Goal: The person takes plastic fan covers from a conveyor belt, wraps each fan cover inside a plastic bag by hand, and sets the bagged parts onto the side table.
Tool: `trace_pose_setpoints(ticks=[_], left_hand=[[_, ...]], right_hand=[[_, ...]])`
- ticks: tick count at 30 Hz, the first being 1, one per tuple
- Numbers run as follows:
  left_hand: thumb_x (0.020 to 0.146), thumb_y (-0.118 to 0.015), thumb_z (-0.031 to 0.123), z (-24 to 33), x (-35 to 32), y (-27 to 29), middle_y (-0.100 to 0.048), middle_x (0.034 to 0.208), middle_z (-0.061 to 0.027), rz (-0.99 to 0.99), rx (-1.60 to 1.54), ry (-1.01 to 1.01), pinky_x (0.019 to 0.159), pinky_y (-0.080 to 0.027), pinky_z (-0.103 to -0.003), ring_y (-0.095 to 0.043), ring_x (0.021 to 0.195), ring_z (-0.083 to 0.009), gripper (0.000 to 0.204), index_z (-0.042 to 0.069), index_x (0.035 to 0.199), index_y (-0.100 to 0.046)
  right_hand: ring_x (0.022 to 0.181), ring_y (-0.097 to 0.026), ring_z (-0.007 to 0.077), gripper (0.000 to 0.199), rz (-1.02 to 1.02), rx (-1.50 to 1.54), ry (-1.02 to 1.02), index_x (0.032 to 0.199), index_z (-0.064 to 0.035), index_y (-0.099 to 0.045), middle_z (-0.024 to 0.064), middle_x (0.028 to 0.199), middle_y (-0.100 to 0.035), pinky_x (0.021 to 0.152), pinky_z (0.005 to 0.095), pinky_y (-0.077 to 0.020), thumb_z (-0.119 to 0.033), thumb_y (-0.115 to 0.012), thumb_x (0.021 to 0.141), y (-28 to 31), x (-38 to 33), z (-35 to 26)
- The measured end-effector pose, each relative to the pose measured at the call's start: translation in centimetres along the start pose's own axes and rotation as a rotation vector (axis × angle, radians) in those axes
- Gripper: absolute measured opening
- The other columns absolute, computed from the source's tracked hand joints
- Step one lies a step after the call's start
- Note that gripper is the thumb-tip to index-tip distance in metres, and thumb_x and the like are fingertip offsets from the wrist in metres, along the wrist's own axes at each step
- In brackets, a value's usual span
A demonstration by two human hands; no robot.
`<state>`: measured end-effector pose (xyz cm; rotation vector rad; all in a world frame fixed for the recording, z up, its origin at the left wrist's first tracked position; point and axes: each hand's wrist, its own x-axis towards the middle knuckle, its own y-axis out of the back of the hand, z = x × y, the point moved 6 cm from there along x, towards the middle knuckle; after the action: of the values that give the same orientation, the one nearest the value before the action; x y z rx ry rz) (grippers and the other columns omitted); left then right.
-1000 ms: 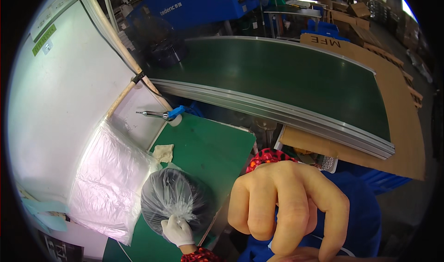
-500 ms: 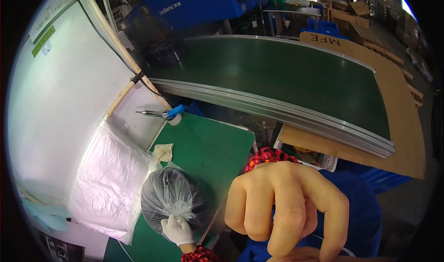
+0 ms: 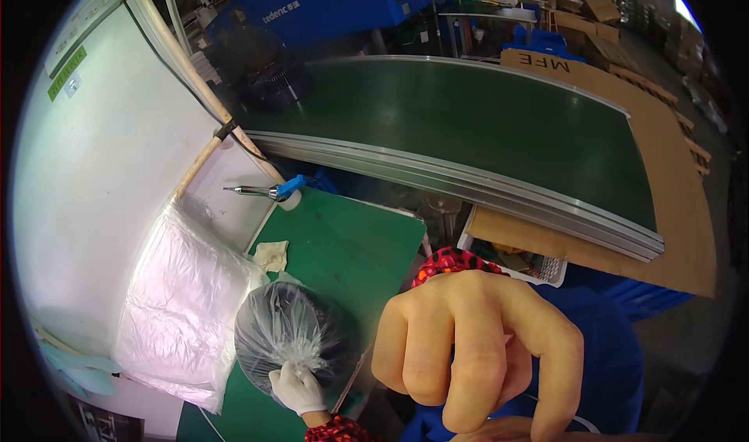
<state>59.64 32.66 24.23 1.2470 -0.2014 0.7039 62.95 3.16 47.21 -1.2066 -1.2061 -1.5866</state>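
Low on the green table, a clear plastic bag (image 3: 273,329) wraps a dark, rounded thing whose kind I cannot make out. My left hand (image 3: 296,389), in a white glove, pinches the bag's gathered top. My right hand (image 3: 476,340) is bare and raised very close to the camera, its fingers curled downward. Whether anything sits inside those fingers is hidden. Beside the bag, to the left, lies a stack of thin clear plastic bags (image 3: 183,301). A crumpled cream cloth or glove (image 3: 271,256) rests just beyond the wrapped thing.
A metal-tipped tool with a blue part (image 3: 261,190) lies at the far corner of the green table (image 3: 343,231). Beyond runs a green conveyor (image 3: 468,122) with metal rails. Cardboard (image 3: 679,223) borders it on the right. A white panel (image 3: 117,145) stands at left.
The whole view has shifted slightly, so things sit a little farther left and up. Both hands keep the same pose, the left still gripping the bag's top.
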Motion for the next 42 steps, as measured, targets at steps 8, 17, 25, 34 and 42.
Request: trace_pose_setpoints(ticks=[8,17,25,34,42], left_hand=[[0.067,-0.051,0.015,-0.2,-0.2,0.0,-0.044,0.071,-0.0169,0.02,-0.014,0.001,0.058,-0.038,-0.042,-0.047,0.063,-0.0343,0.018,0.002,0.076,-0.059],[0.068,-0.05,0.016,-0.3,-0.2,0.0,-0.044,0.071,-0.0168,0.007,-0.022,-0.002,0.059,-0.039,-0.041,-0.047,0.064,-0.0339,0.021,0.001,0.078,-0.06],[0.068,-0.051,0.017,-0.4,-0.2,-0.1,-0.045,0.071,-0.0169,0.003,0.003,-0.009,0.059,-0.039,-0.041,-0.048,0.064,-0.0339,0.021,0.002,0.079,-0.061],[0.066,-0.054,0.014,0.0,-0.2,0.2,-0.045,0.073,-0.0169,0.0,-0.034,0.02,0.06,-0.039,-0.041,-0.048,0.066,-0.0344,0.021,0.002,0.081,-0.062],[0.066,-0.055,0.014,0.2,-0.1,0.3,-0.046,0.073,-0.0176,0.003,-0.025,0.019,0.061,-0.039,-0.042,-0.049,0.067,-0.035,0.021,0.002,0.081,-0.062]], right_hand=[[0.044,-0.044,0.0138,0.02,0.157,-0.063,0.084,0.093,-0.0136,-0.064,0.0146,0.078,-0.057,0.037,0.0246,-0.0316,-0.001,-0.056,0.08,0.7,-0.9,-0.1],[0.045,-0.042,0.0128,0.023,0.011,0.022,-0.027,0.101,-0.0155,-0.064,0.0154,0.084,-0.058,0.039,0.0231,-0.0299,-0.003,-0.057,0.082,0.4,-0.7,0.3],[0.045,-0.041,0.0121,0.025,-0.036,0.025,-0.028,0.102,-0.0156,-0.064,0.015,0.082,-0.058,0.038,0.023,-0.0294,-0.003,-0.056,0.082,0.3,-0.5,0.5],[0.046,-0.042,0.0128,0.023,0.019,0.021,-0.045,0.103,-0.0148,-0.063,0.0154,0.082,-0.058,0.039,0.023,-0.0295,-0.005,-0.059,0.082,0.0,-0.6,0.9],[0.045,-0.042,0.0125,0.02,-0.012,0.058,-0.025,0.101,-0.0154,-0.065,0.0146,0.081,-0.059,0.039,0.023,-0.0292,-0.007,-0.059,0.084,-0.2,-0.4,1.1]])
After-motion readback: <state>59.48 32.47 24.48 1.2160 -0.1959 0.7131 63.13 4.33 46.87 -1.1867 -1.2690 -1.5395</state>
